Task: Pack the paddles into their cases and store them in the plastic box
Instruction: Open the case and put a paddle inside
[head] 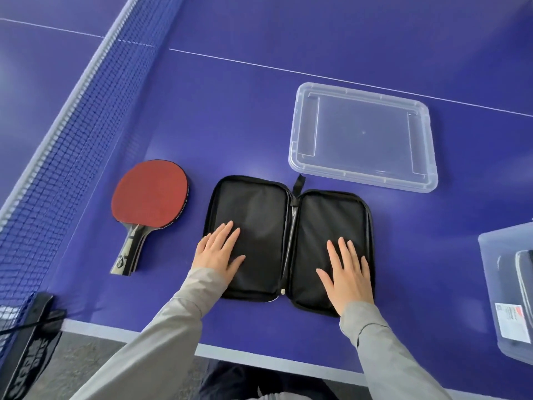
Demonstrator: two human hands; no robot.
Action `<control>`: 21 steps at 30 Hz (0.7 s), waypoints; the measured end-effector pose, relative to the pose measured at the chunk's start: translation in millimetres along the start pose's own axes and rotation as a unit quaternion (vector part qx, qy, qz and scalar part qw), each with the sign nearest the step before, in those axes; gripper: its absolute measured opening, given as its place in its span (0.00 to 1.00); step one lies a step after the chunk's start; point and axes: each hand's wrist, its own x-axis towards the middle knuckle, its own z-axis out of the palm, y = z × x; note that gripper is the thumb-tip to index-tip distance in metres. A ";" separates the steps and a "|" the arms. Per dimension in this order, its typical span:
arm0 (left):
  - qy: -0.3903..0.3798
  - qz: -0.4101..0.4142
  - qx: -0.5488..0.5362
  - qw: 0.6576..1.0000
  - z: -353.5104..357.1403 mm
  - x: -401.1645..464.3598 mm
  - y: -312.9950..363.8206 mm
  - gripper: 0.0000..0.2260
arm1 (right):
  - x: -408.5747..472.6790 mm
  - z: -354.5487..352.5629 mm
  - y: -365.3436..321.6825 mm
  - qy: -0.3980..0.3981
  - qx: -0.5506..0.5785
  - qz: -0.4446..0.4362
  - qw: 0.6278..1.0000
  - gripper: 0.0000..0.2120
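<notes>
A black zip case (288, 215) lies unzipped and spread flat on the blue table, both halves bare inside. My left hand (220, 251) rests flat on its left half and my right hand (347, 274) rests flat on its right half, fingers straight. A paddle with red rubber (150, 194) and a dark handle lies to the left of the case, handle toward me. At the right edge stands the clear plastic box (490, 272), with a dark case (522, 269) inside it, partly cut off by the frame.
The clear lid (363, 180) lies upside down behind the case. The blue net (72, 134) runs diagonally along the left, its black clamp post (28, 342) at the table's near left corner. The table's white edge line (259, 356) is just in front of me.
</notes>
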 end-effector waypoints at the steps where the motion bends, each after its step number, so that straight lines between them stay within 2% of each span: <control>1: 0.050 -0.010 -0.003 0.999 -7.5 -4.1 -7.4 0.26 | -1.8 -1.9 -0.4 -0.001 0.002 0.002 1.000 0.32; 4: 0.170 -0.108 0.002 0.980 -27.0 -21.1 -43.7 0.25 | -9.3 -7.5 -1.8 0.011 0.020 0.006 1.000 0.31; 7: 0.227 -0.223 -0.019 0.948 -41.4 -35.8 -84.1 0.30 | -17.9 -11.0 0.1 0.026 0.038 0.014 0.999 0.31; 9: 0.216 -0.296 -0.048 0.929 -48.3 -39.6 -104.8 0.34 | -23.6 -11.2 4.0 0.023 0.044 0.028 0.998 0.30; 12: 0.153 -0.372 -0.103 0.909 -52.1 -38.1 -123.2 0.37 | -32.3 -12.1 11.4 0.030 0.041 0.045 0.998 0.29; 15: 0.118 -0.392 -0.147 0.900 -50.8 -32.4 -131.5 0.30 | -40.4 -11.6 18.1 0.023 0.039 0.067 0.997 0.29; 18: 0.093 -0.394 -0.145 0.903 -50.4 -26.8 -135.3 0.23 | -47.6 -10.1 22.1 0.020 0.039 0.090 0.995 0.29; 21: 0.099 -0.405 -0.140 0.898 -49.9 -24.4 -136.8 0.17 | -55.7 -8.4 21.5 0.007 0.026 0.107 0.994 0.28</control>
